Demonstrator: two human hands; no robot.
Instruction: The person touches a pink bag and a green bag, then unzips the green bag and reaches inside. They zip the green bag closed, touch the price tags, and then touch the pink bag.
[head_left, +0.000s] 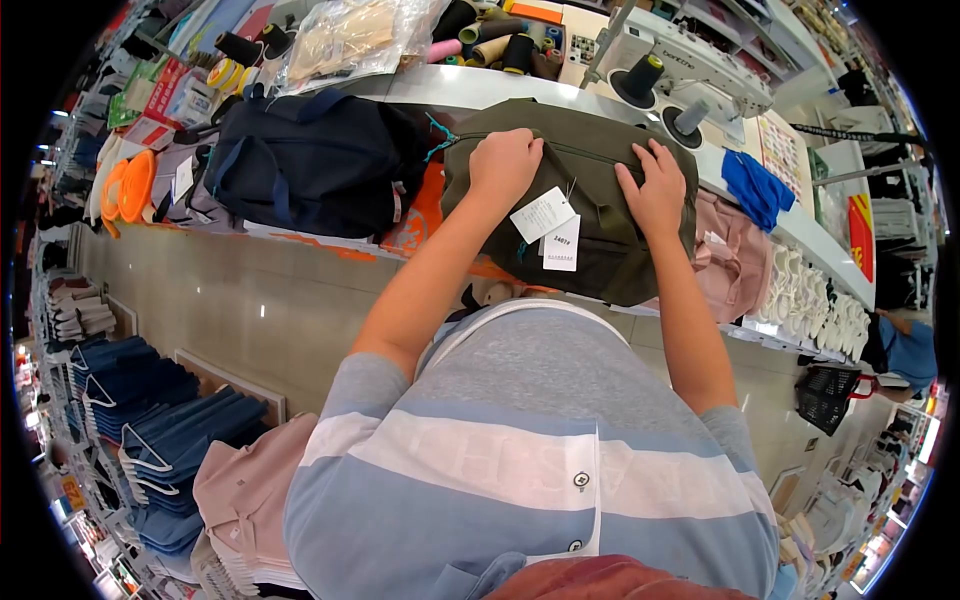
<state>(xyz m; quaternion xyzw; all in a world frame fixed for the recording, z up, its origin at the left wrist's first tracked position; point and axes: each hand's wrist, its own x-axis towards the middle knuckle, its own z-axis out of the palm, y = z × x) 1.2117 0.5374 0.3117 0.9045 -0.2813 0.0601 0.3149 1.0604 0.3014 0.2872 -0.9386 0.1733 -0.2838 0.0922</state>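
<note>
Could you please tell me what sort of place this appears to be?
Most likely a clothing and bag shop: the olive bag carries paper tags, folded shirts lie in stacks, and a sewing machine stands on the counter.

There are three bags: one olive-green bag (pixel 600 250), one navy bag (pixel 310 165) and one pink bag (pixel 735 260). Two paper tags (pixel 541 214) (pixel 562 243) hang together. Two hands show, the left hand (pixel 505 163) and the right hand (pixel 657 190). One sewing machine (pixel 690 55) carries two thread cones (pixel 643 75) (pixel 690 117).

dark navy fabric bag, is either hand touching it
No, left hand and right hand both rest on the olive green fabric bag, apart from the navy bag.
</note>
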